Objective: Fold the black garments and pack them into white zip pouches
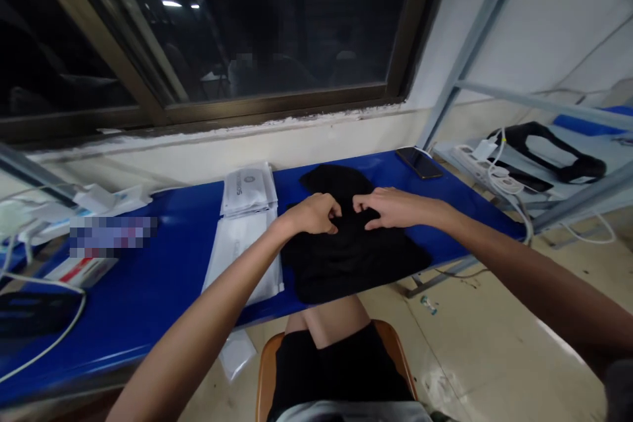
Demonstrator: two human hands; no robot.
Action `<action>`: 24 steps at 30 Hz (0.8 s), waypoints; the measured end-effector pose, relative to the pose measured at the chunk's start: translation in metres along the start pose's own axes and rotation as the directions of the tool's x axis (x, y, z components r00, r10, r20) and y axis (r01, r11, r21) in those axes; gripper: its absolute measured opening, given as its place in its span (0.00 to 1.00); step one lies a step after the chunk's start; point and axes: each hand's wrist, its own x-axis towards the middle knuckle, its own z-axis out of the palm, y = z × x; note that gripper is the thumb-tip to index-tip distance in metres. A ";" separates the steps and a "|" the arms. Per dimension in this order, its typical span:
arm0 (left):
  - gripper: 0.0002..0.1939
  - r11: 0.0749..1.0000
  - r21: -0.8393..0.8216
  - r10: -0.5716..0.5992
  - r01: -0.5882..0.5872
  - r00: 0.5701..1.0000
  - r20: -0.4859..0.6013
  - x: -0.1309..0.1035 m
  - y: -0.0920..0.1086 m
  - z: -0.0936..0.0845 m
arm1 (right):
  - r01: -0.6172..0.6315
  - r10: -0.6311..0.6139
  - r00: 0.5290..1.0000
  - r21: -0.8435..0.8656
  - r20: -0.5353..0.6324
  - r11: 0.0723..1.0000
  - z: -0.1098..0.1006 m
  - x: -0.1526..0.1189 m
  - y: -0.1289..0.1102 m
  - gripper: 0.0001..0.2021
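A black garment (353, 264) lies spread on the blue tabletop in front of me, its far end (339, 177) rounded and bunched. My left hand (316, 213) is over its upper left part, fingers curled down and pinching the dark cloth. Across from it, my right hand (383, 208) bends its fingers and thumb onto the same cloth. A short gap of fabric separates the two hands. The exact folds under my fingertips are hard to make out in the black. Just left of the garment lie white printed zip bags (250, 188), overlapping a larger white bag (242, 244).
A phone (419, 163) lies at the table's back right. Power strips and cables (106, 204) and a red-and-white box (84, 269) occupy the left. A metal frame post (469, 46) rises on the right, beside a shelf with a black looped object (548, 145). A window stands behind.
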 end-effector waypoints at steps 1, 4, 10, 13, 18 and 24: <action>0.11 1.000 0.006 0.013 -0.013 1.000 0.011 -0.005 0.001 -0.004 | -0.007 0.007 1.000 -0.020 -0.024 1.000 -0.005 -0.008 0.001 0.18; 0.13 0.998 0.053 0.029 -0.023 0.994 -0.103 -0.019 0.012 -0.012 | 0.036 -0.063 0.976 -0.131 -0.210 0.991 -0.017 -0.033 0.004 0.11; 0.09 0.936 0.297 0.048 0.190 0.765 -0.642 -0.040 0.045 0.037 | 0.156 -0.330 0.773 -0.341 -0.542 0.927 0.008 -0.085 0.001 0.12; 0.03 0.918 0.395 0.166 0.037 0.868 -0.469 -0.047 0.048 0.080 | 0.290 -0.386 0.828 -0.278 -0.407 0.916 0.030 -0.093 0.015 0.20; 0.10 0.866 0.497 0.194 0.044 0.889 -0.416 -0.058 0.054 0.125 | 0.311 -0.250 0.840 0.051 -0.482 0.949 0.011 -0.063 0.031 0.13; 0.14 0.782 0.616 0.239 0.096 0.867 -0.438 -0.063 0.075 0.142 | 0.560 -0.369 0.778 0.296 -0.508 0.774 -0.014 0.029 -0.039 0.11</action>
